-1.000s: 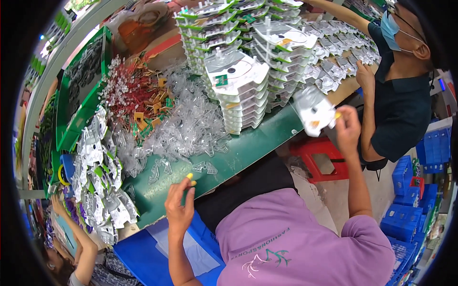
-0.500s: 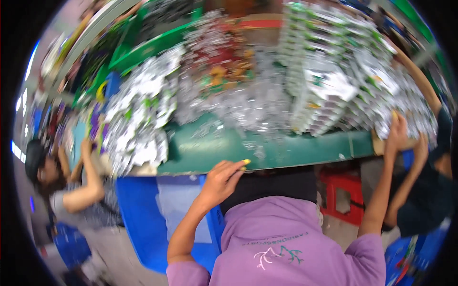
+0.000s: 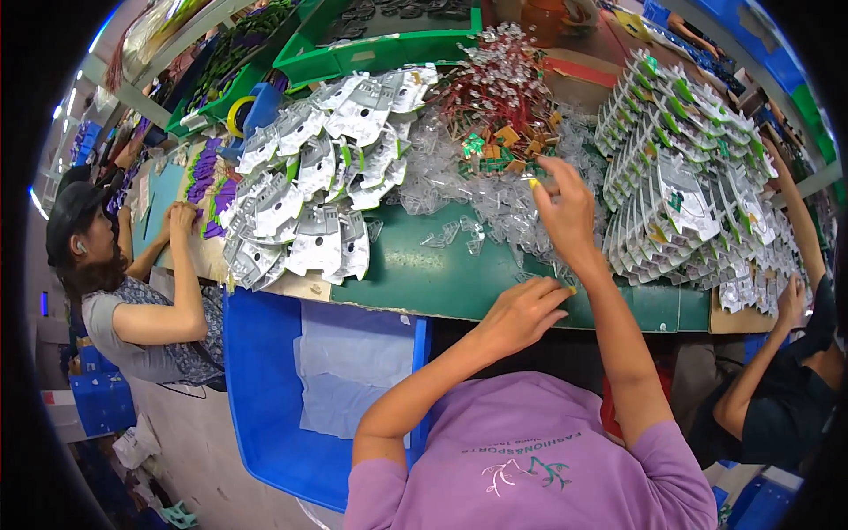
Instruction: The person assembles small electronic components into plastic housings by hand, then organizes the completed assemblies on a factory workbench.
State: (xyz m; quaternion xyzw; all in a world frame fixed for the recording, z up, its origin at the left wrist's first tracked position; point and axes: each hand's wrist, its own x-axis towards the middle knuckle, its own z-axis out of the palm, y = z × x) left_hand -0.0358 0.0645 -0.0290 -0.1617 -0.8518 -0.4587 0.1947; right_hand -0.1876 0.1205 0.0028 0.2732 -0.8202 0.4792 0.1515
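Clear plastic pcs (image 3: 517,210) heaped mid-counter, a few loose ones nr the front; orange & green boards (image 3: 505,140) w/ red wires (image 3: 459,95) piled just behind. R hand (image 3: 565,210) is over the R part of the clear heap, just short of the boards: forearm up & slightly L from the lower R, fingers bent, pointing up-L, yellow-tipped digit apart from the rest. R grip spread, nothing seen in it; contact w/ the pcs can't be told.

L hand (image 3: 523,314) lower, at the counter's front edge, nr the R forearm. L elbow bent out to the side, forearm slanting up-R, back of hand up, fingers pointing R, yellow tip foremost. Thumb & index close tog.; can't tell if L grip pinches anything.

Green counter (image 3: 411,276) under it all. White-grey shells (image 3: 305,212) overlap in a pile on the L; tall shell stacks (image 3: 671,199) w/ green edges on the R. Green tray (image 3: 375,57) at back. Blue bin (image 3: 252,397) w/ pale sheet (image 3: 353,362) inside, below the counter's front edge, L. Co-workers either side: capped one (image 3: 146,309) L, dark-sleeved one (image 3: 777,389) R.
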